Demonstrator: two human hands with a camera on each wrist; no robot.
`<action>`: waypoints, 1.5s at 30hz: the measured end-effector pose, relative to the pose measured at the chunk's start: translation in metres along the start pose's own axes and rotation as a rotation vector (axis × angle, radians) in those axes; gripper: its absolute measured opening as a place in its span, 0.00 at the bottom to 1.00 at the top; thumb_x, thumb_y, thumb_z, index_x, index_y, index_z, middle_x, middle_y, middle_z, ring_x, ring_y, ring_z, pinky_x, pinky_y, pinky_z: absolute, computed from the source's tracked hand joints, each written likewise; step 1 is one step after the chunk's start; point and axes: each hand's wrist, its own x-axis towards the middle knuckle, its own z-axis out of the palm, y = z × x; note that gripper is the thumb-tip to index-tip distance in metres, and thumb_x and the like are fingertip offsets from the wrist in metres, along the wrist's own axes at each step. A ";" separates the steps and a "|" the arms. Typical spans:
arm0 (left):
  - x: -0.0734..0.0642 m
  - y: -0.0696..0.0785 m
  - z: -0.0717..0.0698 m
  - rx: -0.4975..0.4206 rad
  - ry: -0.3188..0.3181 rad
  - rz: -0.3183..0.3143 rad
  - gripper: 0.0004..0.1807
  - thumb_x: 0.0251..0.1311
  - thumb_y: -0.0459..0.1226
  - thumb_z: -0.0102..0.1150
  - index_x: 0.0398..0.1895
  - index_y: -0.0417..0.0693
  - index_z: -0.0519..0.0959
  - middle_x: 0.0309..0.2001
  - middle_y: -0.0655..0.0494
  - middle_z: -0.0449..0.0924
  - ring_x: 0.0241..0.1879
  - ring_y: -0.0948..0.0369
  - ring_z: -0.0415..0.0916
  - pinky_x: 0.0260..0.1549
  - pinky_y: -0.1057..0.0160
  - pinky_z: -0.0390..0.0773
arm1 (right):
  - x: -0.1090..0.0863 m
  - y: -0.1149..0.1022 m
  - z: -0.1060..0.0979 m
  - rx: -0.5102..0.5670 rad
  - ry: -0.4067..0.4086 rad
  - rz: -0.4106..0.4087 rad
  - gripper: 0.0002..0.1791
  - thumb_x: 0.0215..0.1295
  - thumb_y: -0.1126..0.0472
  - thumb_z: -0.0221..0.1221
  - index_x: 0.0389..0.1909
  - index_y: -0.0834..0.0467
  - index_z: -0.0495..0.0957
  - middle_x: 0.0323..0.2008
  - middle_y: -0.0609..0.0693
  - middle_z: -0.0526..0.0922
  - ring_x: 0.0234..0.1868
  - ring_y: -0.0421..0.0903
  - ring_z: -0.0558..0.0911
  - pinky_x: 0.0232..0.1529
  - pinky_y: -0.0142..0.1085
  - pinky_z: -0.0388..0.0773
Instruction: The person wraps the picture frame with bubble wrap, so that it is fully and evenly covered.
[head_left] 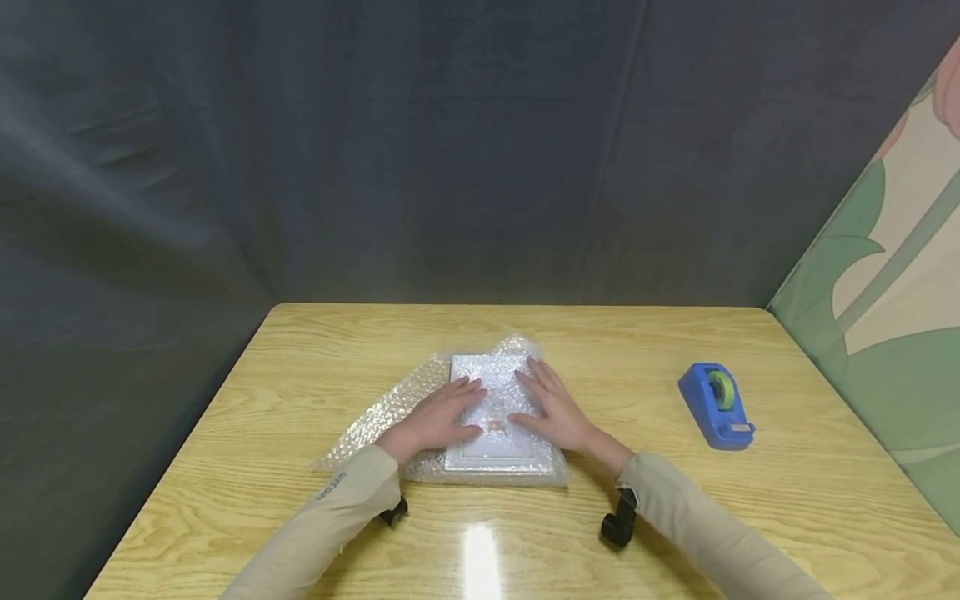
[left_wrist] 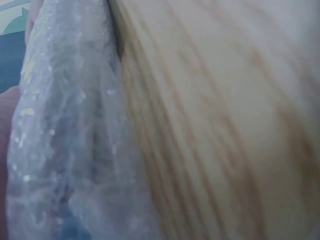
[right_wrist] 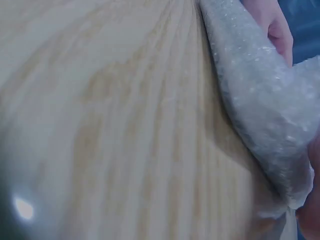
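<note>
A flat, pale rectangular item (head_left: pixel 491 460), perhaps a frame or a box, lies on the table inside clear bubble wrap (head_left: pixel 386 421). My left hand (head_left: pixel 435 418) rests on the left part of the wrapped item, fingers spread and fairly straight. On the right part lies my right hand (head_left: pixel 557 414), its fingers also stretched out. A loose flap of wrap spreads to the left, under the left wrist. Both wrist views show the near edge of the bubble wrap (left_wrist: pixel 70 125) (right_wrist: pixel 260 90) against the wood, with only bits of the hands visible.
A blue tape dispenser (head_left: pixel 716 408) holding a green-yellow roll stands on the right side of the wooden table (head_left: pixel 247 467). A dark curtain (head_left: pixel 480 150) hangs behind, and a flower-patterned cloth (head_left: pixel 900 333) hangs at the right.
</note>
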 end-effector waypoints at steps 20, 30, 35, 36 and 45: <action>0.001 -0.001 -0.002 -0.068 -0.013 -0.040 0.37 0.57 0.49 0.55 0.67 0.47 0.57 0.70 0.52 0.48 0.69 0.52 0.40 0.65 0.48 0.45 | 0.003 -0.001 0.011 0.121 -0.013 0.133 0.50 0.47 0.47 0.66 0.64 0.70 0.55 0.69 0.65 0.39 0.69 0.61 0.39 0.65 0.55 0.41; 0.000 0.000 -0.003 -0.086 0.009 -0.032 0.36 0.56 0.49 0.56 0.66 0.46 0.59 0.69 0.51 0.49 0.69 0.51 0.42 0.65 0.48 0.46 | 0.002 -0.001 0.012 0.114 -0.013 0.174 0.50 0.46 0.48 0.67 0.64 0.69 0.55 0.69 0.63 0.40 0.69 0.59 0.40 0.66 0.53 0.42; -0.008 -0.006 -0.009 -0.100 0.068 -0.061 0.35 0.57 0.51 0.54 0.66 0.46 0.60 0.69 0.50 0.50 0.68 0.52 0.46 0.65 0.50 0.49 | 0.003 0.001 0.014 0.123 -0.012 0.175 0.50 0.46 0.47 0.67 0.65 0.69 0.55 0.70 0.62 0.41 0.70 0.58 0.40 0.66 0.53 0.42; -0.011 -0.009 -0.012 -0.104 0.087 -0.065 0.35 0.57 0.51 0.54 0.66 0.46 0.60 0.69 0.50 0.51 0.68 0.52 0.47 0.64 0.50 0.50 | 0.003 0.001 0.014 0.126 -0.013 0.178 0.50 0.46 0.47 0.67 0.65 0.69 0.55 0.70 0.62 0.41 0.70 0.57 0.39 0.66 0.53 0.42; -0.070 -0.050 -0.040 -0.357 0.159 -0.214 0.37 0.56 0.46 0.58 0.66 0.40 0.58 0.67 0.43 0.55 0.64 0.46 0.54 0.62 0.46 0.56 | 0.002 -0.002 0.011 0.127 -0.039 0.199 0.50 0.46 0.49 0.67 0.65 0.69 0.54 0.70 0.61 0.40 0.70 0.56 0.38 0.67 0.50 0.40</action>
